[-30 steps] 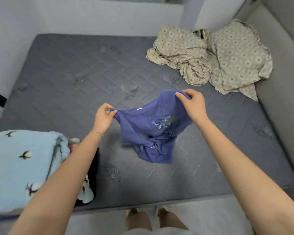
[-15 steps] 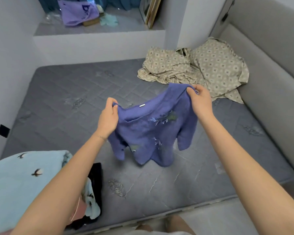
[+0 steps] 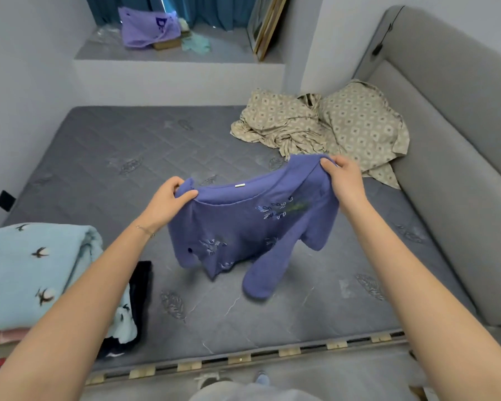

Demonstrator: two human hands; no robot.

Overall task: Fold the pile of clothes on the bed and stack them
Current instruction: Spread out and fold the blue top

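Observation:
A blue-purple top (image 3: 243, 230) with pale embroidered leaves hangs in the air over the grey mattress (image 3: 104, 157). My left hand (image 3: 168, 204) pinches its left shoulder and my right hand (image 3: 344, 180) pinches its right shoulder, so the neckline is stretched between them. The body and both sleeves dangle, and one sleeve tip almost touches the mattress. At the near left lies a pile of clothes (image 3: 35, 279): a light blue fabric with small dark bird prints on top, pink and black garments under it.
A crumpled beige patterned sheet (image 3: 324, 125) lies at the far right against the grey padded headboard (image 3: 451, 146). Behind the bed a raised ledge (image 3: 168, 50) holds a purple bag and a leaning picture frame. The wooden bed slats show at the near edge.
Both hands have lifted the blue-purple top higher and pulled it wider, so it hangs open with the sleeves loose. The camera has tilted up, showing the ledge behind the bed.

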